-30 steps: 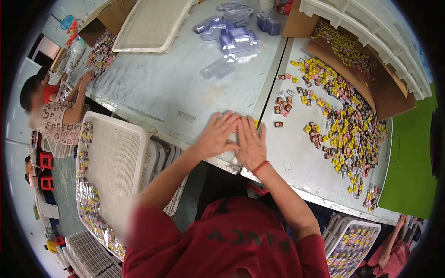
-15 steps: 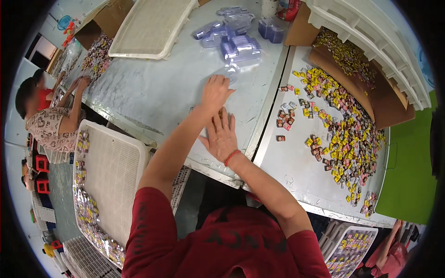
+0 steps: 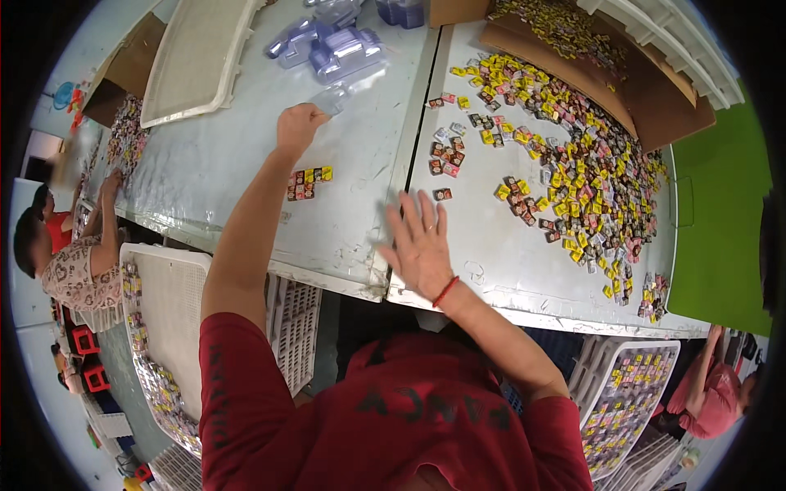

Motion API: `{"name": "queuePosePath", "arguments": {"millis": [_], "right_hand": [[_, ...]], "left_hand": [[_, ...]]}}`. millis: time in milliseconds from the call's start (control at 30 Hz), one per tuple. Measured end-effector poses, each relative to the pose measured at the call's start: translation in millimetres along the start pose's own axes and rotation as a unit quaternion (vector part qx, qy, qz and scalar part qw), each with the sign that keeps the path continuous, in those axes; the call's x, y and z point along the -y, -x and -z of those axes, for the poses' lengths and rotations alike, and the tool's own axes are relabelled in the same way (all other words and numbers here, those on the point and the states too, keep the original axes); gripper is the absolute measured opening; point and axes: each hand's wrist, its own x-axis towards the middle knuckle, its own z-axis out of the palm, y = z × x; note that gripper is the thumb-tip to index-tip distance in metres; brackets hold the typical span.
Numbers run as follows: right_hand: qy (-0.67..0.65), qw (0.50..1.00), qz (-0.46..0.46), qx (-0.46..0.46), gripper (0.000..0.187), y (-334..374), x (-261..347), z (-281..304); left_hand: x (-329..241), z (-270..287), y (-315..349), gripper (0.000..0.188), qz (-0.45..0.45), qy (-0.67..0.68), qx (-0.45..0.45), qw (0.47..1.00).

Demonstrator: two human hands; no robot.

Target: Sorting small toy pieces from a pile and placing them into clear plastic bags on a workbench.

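A scuffed pale worktop [image 3: 360,225] runs to a green panel [image 3: 714,237]; on it, a cardboard box [image 3: 670,114] holds yellow-and-dark packets [image 3: 565,34] (their print too small to read). The right hand [image 3: 423,250] hovers, fingers apart; the left hand's [image 3: 300,128] fingers pinch a clear plastic shell [image 3: 334,99], above a small packet block [image 3: 304,184]

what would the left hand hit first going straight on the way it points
The clear plastic tray it seems to pinch comes first; past that, the left hand would likely meet the pile of bluish plastic trays, though depth is unclear.
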Motion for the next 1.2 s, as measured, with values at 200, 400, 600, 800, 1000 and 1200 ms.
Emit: {"name": "queuePosePath", "arguments": {"millis": [200,400,600,800,1000,1200], "right_hand": [[0.074,0.996,-0.028,-0.040,0.058,-37.1,-31.2,-3.6],[0.144,0.987,-0.068,-0.014,0.054,-52.0,-72.9,-0.2],[-0.048,0.995,-0.054,-0.065,0.047,-38.4,-116.4,17.2],[-0.168,0.949,-0.220,-0.152,0.033,-13.4,-127.3,81.0],[0.004,0.980,-0.140,-0.139,0.014,3.4,-107.1,84.7],[0.033,0.988,-0.140,-0.059,0.020,-22.2,-76.1,58.1]], "left_hand": [[10.0,14.8,-3.0,0.032,0.142,0.130,0.064,0.979],[-46.3,39.8,12.7,0.023,0.101,0.128,-0.137,0.977],[-139.8,17.7,134.8,0.017,-0.345,0.104,-0.030,0.932],[-214.3,-23.8,191.2,0.015,-0.394,0.224,0.016,0.891],[-195.1,-37.7,152.3,0.019,-0.306,0.253,-0.016,0.918],[-189.2,-45.1,88.3,0.025,-0.113,0.190,-0.027,0.975]]}}
